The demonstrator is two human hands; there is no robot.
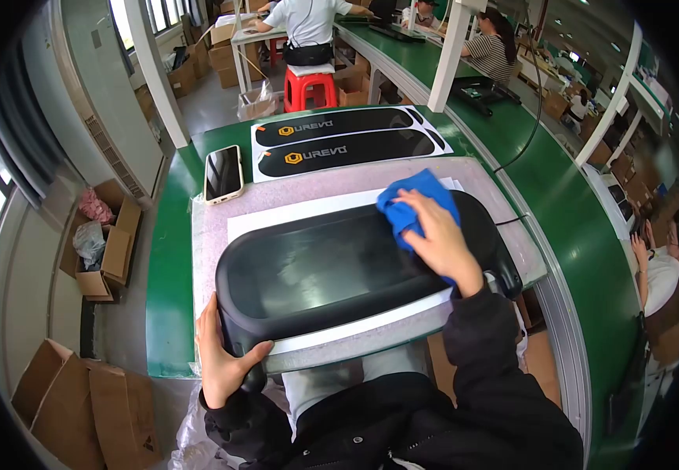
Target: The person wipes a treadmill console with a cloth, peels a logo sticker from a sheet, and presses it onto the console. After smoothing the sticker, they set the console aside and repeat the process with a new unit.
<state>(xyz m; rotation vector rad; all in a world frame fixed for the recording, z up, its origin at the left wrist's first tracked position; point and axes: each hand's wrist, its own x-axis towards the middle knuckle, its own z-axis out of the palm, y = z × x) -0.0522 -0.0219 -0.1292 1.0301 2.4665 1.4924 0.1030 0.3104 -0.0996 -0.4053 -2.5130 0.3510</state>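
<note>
A large black oval panel [324, 270] with a glossy top lies on a pale foam mat [292, 194] in front of me. My left hand [222, 356] grips the panel's near left corner, thumb on top. My right hand [437, 239] presses a blue cloth [414, 200] flat against the panel's far right part. A white sheet [277, 219] shows under the panel's far edge.
A phone [223, 173] lies at the mat's far left corner. Two black UREVO stickers [343, 141] on white backing lie beyond on the green bench [169, 266]. Cardboard boxes [104, 251] stand on the floor left. Other people work at benches behind and on the right.
</note>
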